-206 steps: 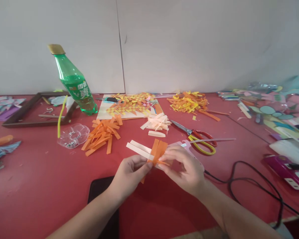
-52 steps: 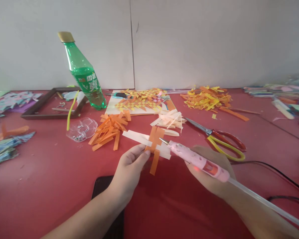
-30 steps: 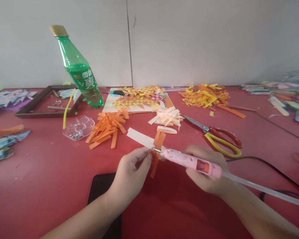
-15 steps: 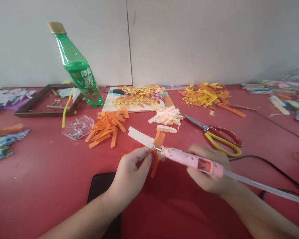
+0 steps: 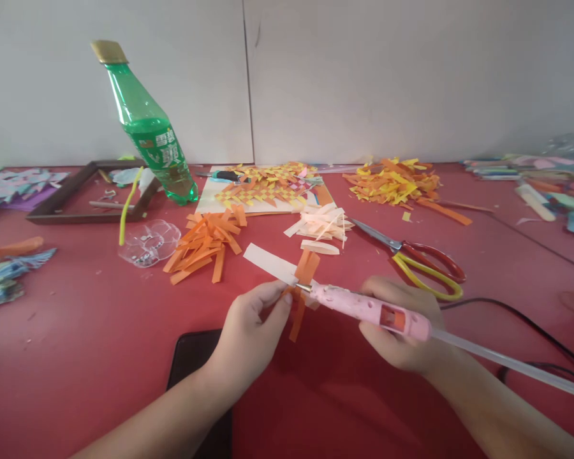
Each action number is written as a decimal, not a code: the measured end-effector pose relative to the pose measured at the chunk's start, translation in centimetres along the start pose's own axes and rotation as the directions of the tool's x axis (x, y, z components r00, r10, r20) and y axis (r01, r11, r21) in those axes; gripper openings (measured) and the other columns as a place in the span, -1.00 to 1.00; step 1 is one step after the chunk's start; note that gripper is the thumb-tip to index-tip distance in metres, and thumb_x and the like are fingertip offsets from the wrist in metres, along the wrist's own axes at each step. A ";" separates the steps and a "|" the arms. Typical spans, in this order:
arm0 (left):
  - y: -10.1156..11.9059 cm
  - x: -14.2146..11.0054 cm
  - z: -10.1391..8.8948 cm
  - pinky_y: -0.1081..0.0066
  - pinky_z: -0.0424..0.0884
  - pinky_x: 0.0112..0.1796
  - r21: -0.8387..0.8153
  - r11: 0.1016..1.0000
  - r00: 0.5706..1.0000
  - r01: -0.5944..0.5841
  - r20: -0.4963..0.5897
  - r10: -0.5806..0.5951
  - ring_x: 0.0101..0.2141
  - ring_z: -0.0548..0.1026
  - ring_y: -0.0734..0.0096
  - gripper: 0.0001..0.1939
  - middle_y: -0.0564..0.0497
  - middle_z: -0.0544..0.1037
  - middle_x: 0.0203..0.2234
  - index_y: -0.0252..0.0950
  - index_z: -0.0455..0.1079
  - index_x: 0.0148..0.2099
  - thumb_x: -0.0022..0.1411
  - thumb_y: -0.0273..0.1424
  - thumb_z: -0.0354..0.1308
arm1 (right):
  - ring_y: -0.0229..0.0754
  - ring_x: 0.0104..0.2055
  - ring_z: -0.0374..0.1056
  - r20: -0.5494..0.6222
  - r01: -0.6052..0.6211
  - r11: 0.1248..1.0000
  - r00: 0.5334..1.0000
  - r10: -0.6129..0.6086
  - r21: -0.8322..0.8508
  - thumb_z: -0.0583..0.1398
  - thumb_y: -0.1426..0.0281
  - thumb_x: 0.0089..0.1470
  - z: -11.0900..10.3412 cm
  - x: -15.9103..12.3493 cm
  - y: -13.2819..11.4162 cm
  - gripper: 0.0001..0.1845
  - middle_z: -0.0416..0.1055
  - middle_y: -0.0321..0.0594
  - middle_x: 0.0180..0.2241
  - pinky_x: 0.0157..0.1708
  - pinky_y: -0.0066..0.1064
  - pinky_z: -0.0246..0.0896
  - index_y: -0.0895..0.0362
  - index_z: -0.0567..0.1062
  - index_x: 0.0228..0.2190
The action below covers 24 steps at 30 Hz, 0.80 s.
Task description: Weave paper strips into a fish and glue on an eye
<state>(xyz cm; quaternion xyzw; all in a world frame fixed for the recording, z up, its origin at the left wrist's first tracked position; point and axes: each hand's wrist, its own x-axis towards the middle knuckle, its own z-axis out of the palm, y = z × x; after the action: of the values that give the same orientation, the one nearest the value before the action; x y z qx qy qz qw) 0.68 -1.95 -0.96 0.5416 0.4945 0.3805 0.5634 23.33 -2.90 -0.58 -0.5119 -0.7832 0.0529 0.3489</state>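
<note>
While your left hand (image 5: 253,322) has its fingers clamped on the near left part of the crossed orange and cream paper strips (image 5: 307,268), your right hand (image 5: 399,322) has its fingers closed around the pink plastic glue gun (image 5: 349,303). The crossed strips sit above the red, smooth counter (image 5: 124,357), roughly centred; the cream length points far left, and the orange one runs from far right to near left. The gun's long axis slants from near right to far left, its metal nozzle (image 5: 304,287) at the strips; whether it touches, you cannot tell. A translucent rod (image 5: 507,363) trails near right from its back end.

Red counter surface shows between your forearms. The loose orange paper pile (image 5: 208,245) lies far left of your work, the cream paper pile (image 5: 318,223) beyond it. Red-and-yellow-handled metal scissors (image 5: 396,245) lie just beyond your right hand, blades pointing far left. A flat black slab with rounded corners (image 5: 196,357) sits partly under your left forearm.
</note>
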 end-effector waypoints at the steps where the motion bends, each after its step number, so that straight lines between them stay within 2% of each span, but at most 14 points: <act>1: 0.0 0.0 0.0 0.42 0.38 -0.03 -0.004 1.000 1.000 0.005 0.003 -0.005 -0.10 0.56 0.27 -0.73 0.05 0.65 -0.15 -0.13 0.56 -0.03 0.32 -0.36 0.08 | -0.36 -0.64 -0.11 0.006 -0.002 1.000 1.000 0.002 -0.004 0.10 0.52 -0.17 0.0 0.0 0.0 -0.83 0.02 -0.43 -0.67 -0.65 -0.46 -0.16 0.07 0.16 -0.61; 7: 0.2 0.0 0.0 0.46 0.38 -0.04 -0.054 0.997 0.999 0.046 -0.017 -0.047 -0.09 0.56 0.31 -0.74 0.06 0.64 -0.14 -0.14 0.56 -0.02 0.32 -0.34 0.10 | -0.35 -0.64 -0.08 -0.013 0.012 1.000 1.000 -0.012 -0.009 0.10 0.53 -0.18 0.2 0.0 0.2 -0.83 0.02 -0.43 -0.66 -0.65 -0.46 -0.15 0.07 0.17 -0.60; 11: 0.1 0.0 0.0 0.45 0.38 -0.03 -0.070 0.997 0.999 0.033 -0.022 -0.035 -0.08 0.55 0.30 -0.74 0.04 0.64 -0.13 -0.16 0.56 -0.04 0.32 -0.35 0.09 | -0.35 -0.64 -0.09 -0.009 -0.010 0.999 1.000 0.010 -0.031 0.10 0.51 -0.18 0.2 0.0 0.2 -0.82 0.02 -0.43 -0.67 -0.65 -0.45 -0.16 0.07 0.16 -0.61; 24: 0.1 0.2 -0.1 0.47 0.36 -0.02 -0.067 0.997 1.000 0.025 -0.016 -0.027 -0.11 0.54 0.36 -0.74 0.08 0.63 -0.14 -0.12 0.55 -0.04 0.33 -0.34 0.08 | -0.37 -0.66 -0.09 -0.043 0.027 0.999 0.999 -0.029 -0.031 0.08 0.54 -0.20 0.2 0.3 0.2 -0.82 -0.01 -0.44 -0.69 -0.68 -0.48 -0.16 0.08 0.15 -0.63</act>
<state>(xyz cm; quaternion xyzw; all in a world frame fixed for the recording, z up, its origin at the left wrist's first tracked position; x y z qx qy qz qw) 0.66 -1.76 -0.84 0.5127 0.4930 0.3940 0.5821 23.30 -2.51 -0.71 -0.5072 -0.7833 0.0249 0.3585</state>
